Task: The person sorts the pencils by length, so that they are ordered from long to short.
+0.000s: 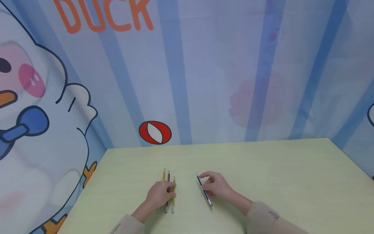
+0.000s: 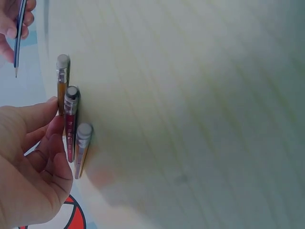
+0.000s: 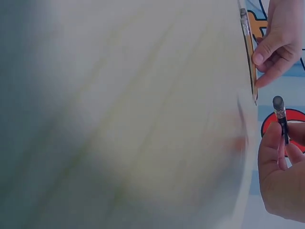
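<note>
Three pencils lie side by side on the table left of centre in the head view, points away from me. They are a yellow pencil (image 1: pixel 163 175) on the left, a dark pencil (image 1: pixel 166 207) with a dark red, printed side (image 2: pixel 70 131) in the middle, and another yellow pencil (image 1: pixel 173 205) on the right. My left hand (image 1: pixel 159 194) reaches across them and pinches the right yellow one between thumb and finger, hiding their middles. My right hand (image 1: pixel 217 185) holds a black pencil (image 1: pixel 203 189) with a metal eraser end, slanted and apart from the others.
The pale yellow table (image 1: pixel 277 175) stretches out on both sides and ends at a striped blue backdrop (image 1: pixel 210 81). A printed duck (image 1: pixel 35 156) covers the left wall. A red and white ball (image 1: pixel 143 131) is printed above the table's far edge.
</note>
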Action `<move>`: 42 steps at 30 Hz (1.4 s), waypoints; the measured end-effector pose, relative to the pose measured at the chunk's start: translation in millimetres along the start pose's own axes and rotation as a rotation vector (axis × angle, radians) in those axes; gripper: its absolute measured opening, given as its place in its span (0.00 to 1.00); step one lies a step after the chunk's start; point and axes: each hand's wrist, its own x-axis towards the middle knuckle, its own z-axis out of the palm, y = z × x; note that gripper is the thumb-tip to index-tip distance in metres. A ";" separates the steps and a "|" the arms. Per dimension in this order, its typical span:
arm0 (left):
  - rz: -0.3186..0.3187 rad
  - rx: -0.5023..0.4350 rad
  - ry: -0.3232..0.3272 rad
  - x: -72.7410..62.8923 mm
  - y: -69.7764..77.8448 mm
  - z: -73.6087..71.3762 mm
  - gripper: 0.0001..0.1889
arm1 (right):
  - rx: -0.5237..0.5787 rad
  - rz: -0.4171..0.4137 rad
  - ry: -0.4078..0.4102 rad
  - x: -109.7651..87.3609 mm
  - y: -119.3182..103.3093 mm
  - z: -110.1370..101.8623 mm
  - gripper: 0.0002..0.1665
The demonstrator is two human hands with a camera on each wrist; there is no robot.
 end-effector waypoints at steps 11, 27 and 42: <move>-0.028 0.011 -0.014 0.8 0.9 0.5 0.18 | -0.082 -0.049 -0.052 10.8 -2.2 22.0 0.17; -0.009 0.004 -0.021 1.8 -0.4 -0.7 0.19 | -0.340 -0.031 -0.050 24.9 -9.4 46.3 0.14; 0.011 0.005 -0.007 -0.3 1.1 -2.2 0.18 | -0.459 -0.032 -0.031 29.7 -14.0 54.2 0.15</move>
